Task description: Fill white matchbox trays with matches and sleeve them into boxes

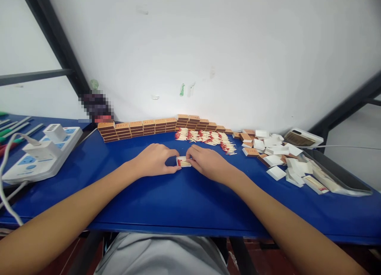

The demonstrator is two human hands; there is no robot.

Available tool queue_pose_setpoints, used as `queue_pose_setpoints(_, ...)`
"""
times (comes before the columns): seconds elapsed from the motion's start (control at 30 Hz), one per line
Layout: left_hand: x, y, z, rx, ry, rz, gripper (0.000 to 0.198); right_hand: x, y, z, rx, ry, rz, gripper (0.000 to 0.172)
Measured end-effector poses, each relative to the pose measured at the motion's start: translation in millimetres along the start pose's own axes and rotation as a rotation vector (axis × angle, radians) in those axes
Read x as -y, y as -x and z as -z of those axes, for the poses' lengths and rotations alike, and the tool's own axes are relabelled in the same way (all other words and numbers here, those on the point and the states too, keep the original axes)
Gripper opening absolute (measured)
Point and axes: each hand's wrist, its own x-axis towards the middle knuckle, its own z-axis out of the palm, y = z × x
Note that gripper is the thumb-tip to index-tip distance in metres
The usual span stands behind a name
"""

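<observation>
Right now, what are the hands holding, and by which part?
A match-filled matchbox tray, flat on the blue table: left hand grips its left end, right hand its right end.

A small white matchbox tray [183, 162] lies flat and open on the blue worktop [166, 195]; red-tipped matches fill it lengthwise.
</observation>
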Motion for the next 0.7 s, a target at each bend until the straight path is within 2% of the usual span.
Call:
queue_pose_setpoints(0.17, -0.6, 0.8, 0.0, -0.007, 0.007, -0.006, 0.037, 3.8, -0.2, -2.0, 0.017, -0.025, 0.010, 0.010)
queue_pose_setpoints(0.47, -0.7, 0.7, 1.1, 0.013, 0.025, 0.010, 0.037, -10.6, 3.9, 0.8, 0.004, -0.081, -0.012, 0.009)
queue_pose_setpoints(0.7, -2.1, 0.4, 1.5, 0.005, 0.021, 0.010, 0.036, -7.5, 2.4, -1.2, -0.022, -0.118, -0.016, 0.010)
